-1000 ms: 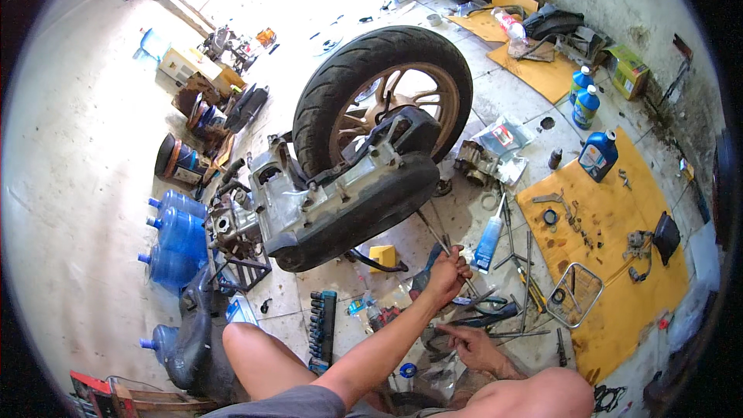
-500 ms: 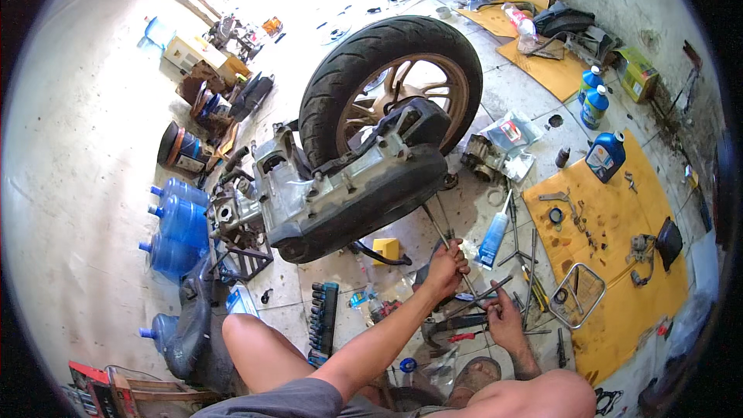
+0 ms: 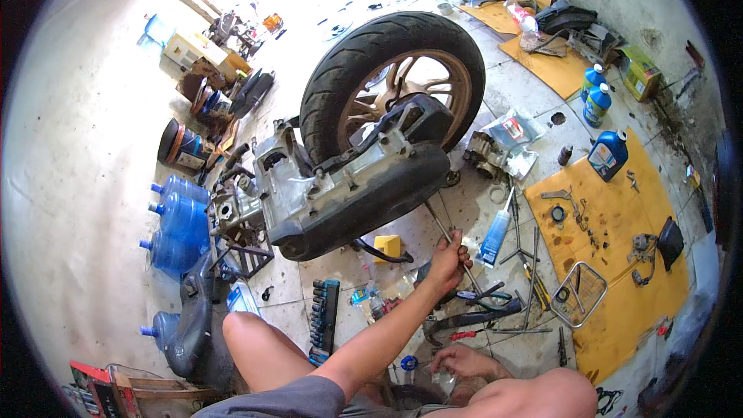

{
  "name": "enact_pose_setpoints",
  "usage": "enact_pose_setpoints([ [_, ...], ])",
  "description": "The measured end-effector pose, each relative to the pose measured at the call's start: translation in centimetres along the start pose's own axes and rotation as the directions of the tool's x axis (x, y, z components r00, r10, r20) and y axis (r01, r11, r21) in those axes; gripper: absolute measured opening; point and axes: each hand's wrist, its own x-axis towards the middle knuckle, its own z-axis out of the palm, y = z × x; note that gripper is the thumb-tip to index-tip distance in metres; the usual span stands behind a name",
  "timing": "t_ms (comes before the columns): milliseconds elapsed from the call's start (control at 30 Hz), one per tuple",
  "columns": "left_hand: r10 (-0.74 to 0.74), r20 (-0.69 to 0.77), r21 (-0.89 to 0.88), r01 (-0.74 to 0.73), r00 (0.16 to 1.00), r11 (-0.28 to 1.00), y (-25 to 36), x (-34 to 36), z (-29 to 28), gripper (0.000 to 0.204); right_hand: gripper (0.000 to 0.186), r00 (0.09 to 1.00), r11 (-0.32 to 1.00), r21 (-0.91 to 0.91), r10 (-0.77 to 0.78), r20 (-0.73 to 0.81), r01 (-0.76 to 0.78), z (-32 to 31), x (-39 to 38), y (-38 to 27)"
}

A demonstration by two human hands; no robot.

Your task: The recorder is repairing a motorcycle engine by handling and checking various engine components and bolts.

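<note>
My left hand (image 3: 447, 263) is closed around a long thin metal rod (image 3: 437, 218), whose far end points to the lower edge of the scooter engine and swingarm unit (image 3: 352, 200). Whether the rod's tip touches it, I cannot tell. That unit has a dark cover and carries a wheel (image 3: 329, 85) with a black tyre and bronze spokes. Close to my body, my right hand (image 3: 467, 361) hangs low with loosely bent, spread fingers. Beneath its fingers is a piece of clear plastic (image 3: 443, 379). Dark-handled tools (image 3: 487, 302) lie on the floor between my hands.
Right of my left hand lie a blue tube (image 3: 495, 240) and a three-armed wrench (image 3: 520, 251). Yellow cardboard (image 3: 619, 263) holds small parts and a blue oil bottle (image 3: 607, 156). A socket rack (image 3: 323, 317) is by my left knee; blue water jugs (image 3: 178, 220) stand farther left.
My right hand has let go of a dark-handled tool and moved down and left toward my body. My left hand keeps its grip on the rod, nearly in place.
</note>
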Motion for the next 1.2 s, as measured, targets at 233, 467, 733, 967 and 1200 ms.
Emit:
enact_pose_setpoints([
  [233, -0.005, -0.062, 0.022, 0.007, 0.998, 1.0, 0.3, 0.0, 0.2, 0.027, 0.03, 0.355, 0.559, -0.693, -0.6, -0.717, -0.455, -1.7, -1.8, -6.1],
  [467, 0.089, -0.092, 0.106, -0.079, 0.992, 0.991, 0.6, 1.4, 0.6, 0.036, 0.041, 0.687, 0.202, -0.691, -0.102, -0.72, -0.694, -5.1, 0.3, -11.3],
  [733, 0.15, -0.076, 0.135, -0.139, 0.986, 0.981, 0.5, 1.6, 0.1, 0.035, 0.031, 0.86, -0.504, -0.744, -0.475, -0.186, -0.439, -6.6, 1.6, -9.5],
  [967, 0.121, 0.022, 0.113, -0.122, 0.992, 0.986, -0.6, 2.2, -1.4, 0.035, 0.013, 0.865, 0.191, -0.937, -0.365, -0.344, -0.292, -11.7, 2.3, -5.8],
  [1200, -0.096, 0.462, 0.795, -0.364, 0.882, 0.484, -5.1, -3.7, -6.7, 0.063, 0.015, 0.802, 0.106, -0.933, -0.483, -0.351, -0.344, -10.8, 2.4, -7.2],
])
